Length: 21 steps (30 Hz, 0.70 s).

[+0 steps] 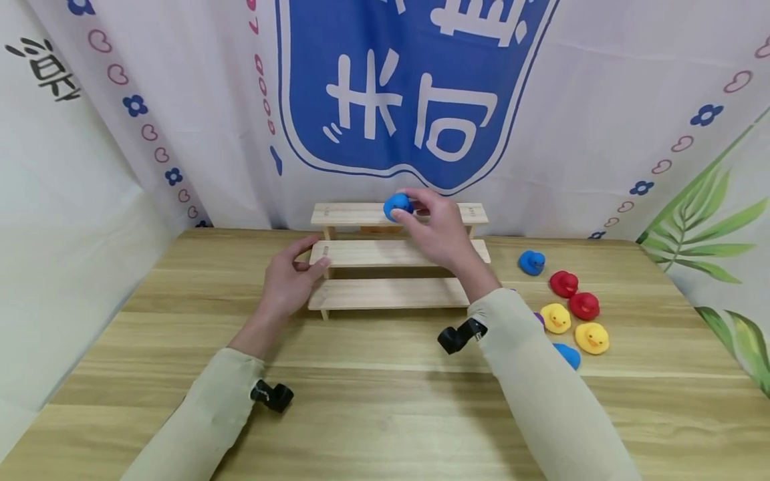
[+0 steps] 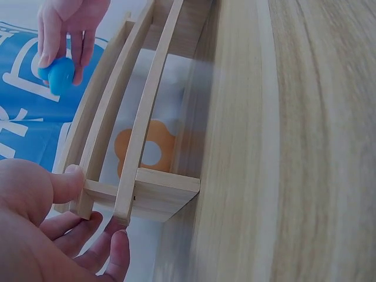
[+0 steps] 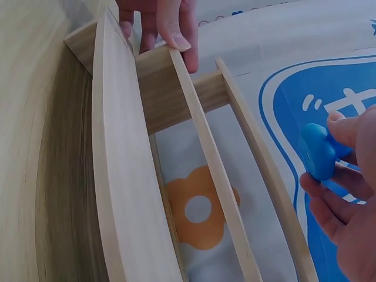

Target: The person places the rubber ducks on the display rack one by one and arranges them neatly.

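Note:
My right hand point(image 1: 442, 230) pinches a blue rubber duck point(image 1: 397, 206) between thumb and fingers, over the top tier of a three-tier wooden shelf point(image 1: 391, 294). In the right wrist view the duck point(image 3: 317, 153) appears beside the top board, with a gap between them. My left hand point(image 1: 289, 280) grips the shelf's left end, its thumb on the middle board. The left wrist view shows that thumb point(image 2: 69, 183) on one side and the fingers curled around the board ends. No ducks stand on the visible parts of the boards.
Right of the shelf lie another blue duck point(image 1: 532, 262), two red ducks point(image 1: 564, 284), two yellow ducks point(image 1: 592, 338) and one more blue piece point(image 1: 567, 355), partly behind my right sleeve. A purple bit peeks out there. A printed curtain point(image 1: 601, 100) hangs behind the wooden table point(image 1: 373, 421).

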### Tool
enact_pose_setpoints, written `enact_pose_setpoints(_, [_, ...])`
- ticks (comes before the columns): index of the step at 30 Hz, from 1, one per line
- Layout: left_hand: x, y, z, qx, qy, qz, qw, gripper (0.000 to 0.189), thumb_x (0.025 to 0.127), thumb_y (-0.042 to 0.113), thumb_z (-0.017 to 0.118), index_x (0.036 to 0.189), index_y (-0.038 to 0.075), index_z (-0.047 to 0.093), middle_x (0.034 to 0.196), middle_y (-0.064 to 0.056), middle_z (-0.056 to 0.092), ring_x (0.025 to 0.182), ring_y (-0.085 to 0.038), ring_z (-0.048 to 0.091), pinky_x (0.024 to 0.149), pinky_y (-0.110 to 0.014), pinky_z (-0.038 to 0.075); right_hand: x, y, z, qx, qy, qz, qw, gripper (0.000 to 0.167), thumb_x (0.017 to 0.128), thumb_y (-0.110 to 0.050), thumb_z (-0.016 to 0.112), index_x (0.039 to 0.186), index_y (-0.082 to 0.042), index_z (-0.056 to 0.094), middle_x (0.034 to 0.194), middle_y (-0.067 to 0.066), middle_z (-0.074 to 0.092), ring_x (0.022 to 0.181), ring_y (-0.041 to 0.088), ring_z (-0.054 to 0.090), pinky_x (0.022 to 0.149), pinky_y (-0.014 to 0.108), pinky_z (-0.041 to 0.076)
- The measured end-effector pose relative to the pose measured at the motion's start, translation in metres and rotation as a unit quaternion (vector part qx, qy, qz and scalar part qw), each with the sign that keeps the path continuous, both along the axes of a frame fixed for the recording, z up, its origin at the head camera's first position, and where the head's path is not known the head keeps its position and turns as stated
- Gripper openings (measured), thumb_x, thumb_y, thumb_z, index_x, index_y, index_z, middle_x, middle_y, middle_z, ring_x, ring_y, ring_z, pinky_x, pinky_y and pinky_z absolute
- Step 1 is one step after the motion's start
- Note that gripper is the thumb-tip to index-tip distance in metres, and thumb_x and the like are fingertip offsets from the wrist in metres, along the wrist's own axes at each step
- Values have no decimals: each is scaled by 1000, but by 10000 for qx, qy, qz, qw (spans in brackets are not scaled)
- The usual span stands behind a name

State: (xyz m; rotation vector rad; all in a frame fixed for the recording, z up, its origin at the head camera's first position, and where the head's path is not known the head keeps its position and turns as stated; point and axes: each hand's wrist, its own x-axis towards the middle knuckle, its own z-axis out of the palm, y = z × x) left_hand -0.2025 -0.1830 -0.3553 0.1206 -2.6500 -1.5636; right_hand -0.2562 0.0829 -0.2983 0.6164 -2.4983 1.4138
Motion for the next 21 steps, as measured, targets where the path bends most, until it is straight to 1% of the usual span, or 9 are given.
enact_pose_setpoints(6, [0, 0, 0, -1, -36, -22, 10000, 59, 107, 28, 67, 162, 22, 47, 168, -6, 45, 117, -28, 62, 76, -21, 52, -6, -13, 1, 20, -143, 64, 9999, 41, 106, -27, 69, 142, -8, 65, 133, 11, 69, 122, 26, 65, 111, 42, 55])
enact_pose_setpoints(9, [1, 0, 0, -10, -45, -34, 10000, 59, 107, 28, 67, 162, 22, 47, 168, -6, 45, 117, -27, 62, 76, -20, 52, -9, -19, 0, 26, -166, 138, 9998, 39, 106, -26, 68, 141, -8, 65, 133, 12, 68, 120, 26, 65, 109, 41, 56])
enact_pose_setpoints(14, [1, 0, -1, 45, -83, -31, 10000, 59, 107, 28, 67, 162, 23, 47, 169, -5, 45, 116, -26, 62, 75, -20, 52, -11, -28, 0, 99, -339, 230, 9991, 39, 108, -25, 65, 143, -8, 64, 133, 13, 67, 116, 26, 65, 106, 41, 57])
enact_pose_setpoints(21, [0, 0, -1, 185, -123, -81, 9997, 59, 107, 29, 67, 162, 24, 46, 170, -4, 43, 123, -28, 64, 74, -18, 54, -17, -38, 0, 173, -521, 282, 9981, 41, 108, -28, 64, 145, -9, 62, 132, 10, 67, 112, 24, 62, 103, 40, 56])
